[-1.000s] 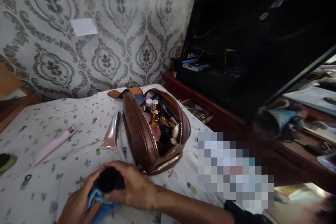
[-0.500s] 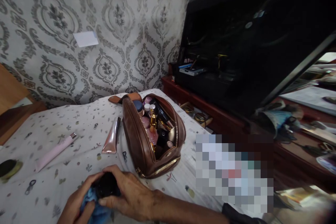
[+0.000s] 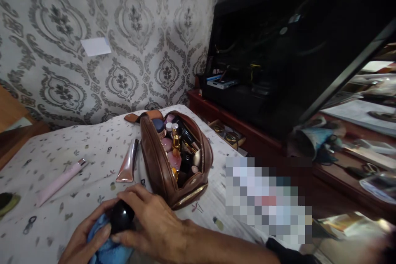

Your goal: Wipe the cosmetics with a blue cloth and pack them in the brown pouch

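Observation:
Low in the head view, a glossy black rounded object (image 3: 121,217) sits between my two hands; its kind is hard to tell. My right hand (image 3: 157,218) grips it from the right, with fingers over its top and the thumb along its lower edge. On the other side, my left hand (image 3: 83,233) is closed on a blue cloth (image 3: 107,245) pressed against the black object. Just beyond my right hand stands a brown cosmetic bag (image 3: 154,156), unzipped and full of bottles, jars and brushes. A rose-gold tube (image 3: 127,163) lies left of the bag.
A pale pink tube (image 3: 62,180) and a green, dark-topped round item (image 3: 8,204) lie at left on the patterned sheet (image 3: 89,156). To the right are a large black television (image 3: 262,62) on a reddish cabinet (image 3: 235,115), an open drawer (image 3: 230,134) and a blurred-out patch.
The black object has turned in my hands and now shows a shiny rounded face. My right fingers have shifted over its top. The whole view has drifted slightly.

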Tool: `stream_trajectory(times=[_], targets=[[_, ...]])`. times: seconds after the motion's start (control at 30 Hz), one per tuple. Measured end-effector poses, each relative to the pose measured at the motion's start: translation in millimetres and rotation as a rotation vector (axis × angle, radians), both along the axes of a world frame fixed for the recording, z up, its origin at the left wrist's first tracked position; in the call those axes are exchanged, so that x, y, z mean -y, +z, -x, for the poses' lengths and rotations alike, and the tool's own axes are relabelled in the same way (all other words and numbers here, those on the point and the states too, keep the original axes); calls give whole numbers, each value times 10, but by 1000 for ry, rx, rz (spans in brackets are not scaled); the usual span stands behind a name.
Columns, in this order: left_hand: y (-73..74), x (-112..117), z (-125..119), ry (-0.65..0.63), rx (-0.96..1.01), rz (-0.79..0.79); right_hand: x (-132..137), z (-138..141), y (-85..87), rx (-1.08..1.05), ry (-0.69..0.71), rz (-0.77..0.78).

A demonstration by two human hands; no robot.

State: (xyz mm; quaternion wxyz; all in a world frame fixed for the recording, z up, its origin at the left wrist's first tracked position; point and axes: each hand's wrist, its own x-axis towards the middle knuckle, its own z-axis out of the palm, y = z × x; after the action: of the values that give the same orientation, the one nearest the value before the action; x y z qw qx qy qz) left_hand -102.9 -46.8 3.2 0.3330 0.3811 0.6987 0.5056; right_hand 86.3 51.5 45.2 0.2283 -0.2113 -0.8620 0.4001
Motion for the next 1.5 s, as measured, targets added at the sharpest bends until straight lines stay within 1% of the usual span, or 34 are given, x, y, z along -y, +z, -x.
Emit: stream_trajectory(times=[0.1, 0.13, 0.17, 0.23, 0.3, 0.33, 0.43, 0.47, 0.5, 0.53, 0.57, 0.63, 0.7, 0.73, 0.8, 0.87, 0.9, 0.97, 1.13, 1.23, 1.37, 1.5], targets=[[128, -67, 45, -93, 129, 45, 5, -89, 117, 9, 8, -62], [191, -90, 51, -118, 121, 47, 9, -124, 167, 13, 19, -86], [262, -112, 46, -129, 93, 41, 12, -165, 225, 15, 32, -112], [435, -150, -7, -112, 19, 12, 6, -260, 362, 3, 63, -164], [645, -191, -114, -92, -69, -26, -38, -378, 522, -44, 61, -191], [763, -222, -180, -103, -122, -44, -80, -442, 605, -81, 38, -189], [1132, -408, -384, -191, -361, -122, -304, -639, 837, -199, -136, -200], [1249, -510, -447, -238, -477, -163, -407, -699, 899, -228, -199, -201], [1355, -632, -508, -321, -591, -231, -517, -754, 949, -261, -266, -204], [1447, -769, -568, -426, -696, -316, -631, -803, 987, -264, -316, -193], [1523, -917, -629, -481, -811, -415, -741, -848, 1011, -267, -353, -199], [1620, -1218, -761, -594, -1061, -495, -934, -927, 1024, -252, -420, -226], [1654, -1483, -907, -744, -1280, -437, -1070, -1000, 998, -221, -460, -249], [1653, -1590, -983, -833, -1360, -365, -1116, -1035, 974, -210, -469, -253], [1632, -1745, -1127, -983, -1471, -192, -1173, -1103, 917, -202, -475, -245], [1596, -1831, -1245, -1063, -1548, -64, -1199, -1164, 860, -218, -480, -224], [1575, -1856, -1291, -1080, -1579, -38, -1205, -1191, 837, -227, -480, -209], [1529, -1888, -1355, -1097, -1613, -33, -1207, -1234, 809, -250, -478, -177], [1427, -1955, -1393, -1116, -1571, -63, -1166, -1283, 817, -305, -469, -149], [1413, -1986, -1372, -1156, -1550, -51, -1130, -1294, 827, -284, -463, -175], [1419, -1992, -1349, -1230, -1567, 23, -1097, -1307, 819, -260, -438, -234], [1371, -2000, -1348, -1196, -1519, 9, -1093, -1306, 820, -210, -423, -293]])
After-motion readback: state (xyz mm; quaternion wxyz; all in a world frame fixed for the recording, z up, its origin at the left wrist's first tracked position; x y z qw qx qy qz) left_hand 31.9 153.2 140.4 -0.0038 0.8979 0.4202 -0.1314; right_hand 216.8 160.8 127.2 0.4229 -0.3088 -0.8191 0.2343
